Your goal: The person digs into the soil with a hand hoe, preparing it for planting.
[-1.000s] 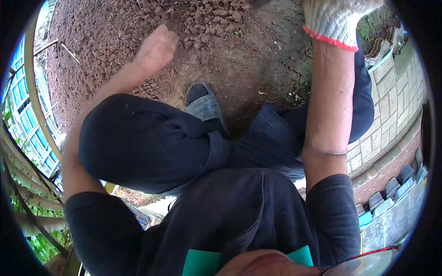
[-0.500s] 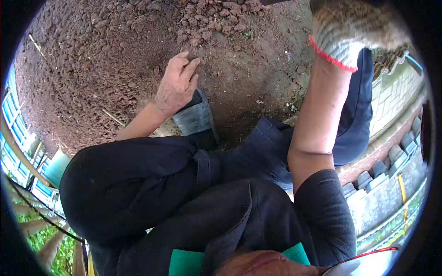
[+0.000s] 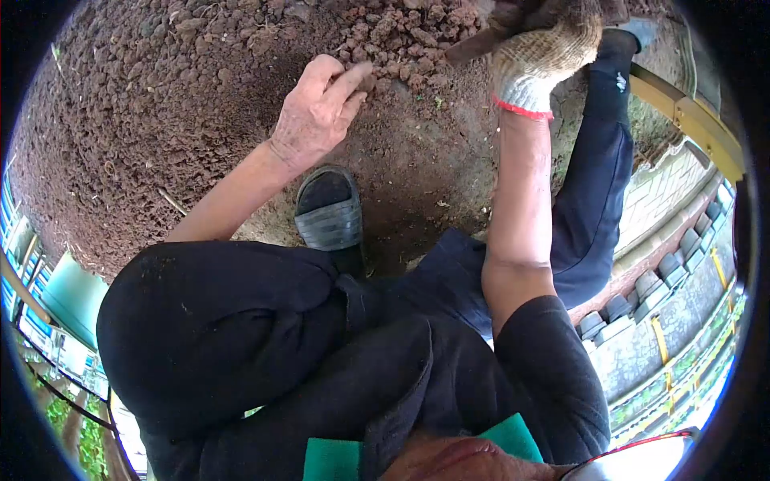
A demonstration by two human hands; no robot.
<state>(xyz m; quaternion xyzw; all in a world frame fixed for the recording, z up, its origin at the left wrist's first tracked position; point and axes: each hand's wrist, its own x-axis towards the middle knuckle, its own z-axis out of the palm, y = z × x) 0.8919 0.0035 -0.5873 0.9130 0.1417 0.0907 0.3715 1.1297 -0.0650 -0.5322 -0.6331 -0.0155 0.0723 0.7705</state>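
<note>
My bare left hand [image 3: 319,108] is over the soil at the edge of a heap of reddish-brown clods [image 3: 409,44], its fingers stretched out and apart, fingertips right at the clods. My right hand [image 3: 549,60] wears a knitted, soil-stained glove with a red cuff edge. It is closed around a dark, soil-coloured tool with a flat blade [image 3: 469,48] that points left towards the clods. The glove and the top edge of the view hide the tool's handle, and I cannot tell its exact kind.
My sandalled foot [image 3: 330,212] rests on the packed soil [image 3: 417,160] below the left hand. My other leg [image 3: 589,192] stretches out at the right. A yellow bar [image 3: 682,112] is beyond it, with grey blocks [image 3: 642,293] lined up lower right. A pale green container [image 3: 76,301] stands far left.
My right hand has come down and left with the tool, its blade now beside the clods. My left hand has moved up to the clod heap. The view has shifted, showing more of the outstretched leg.
</note>
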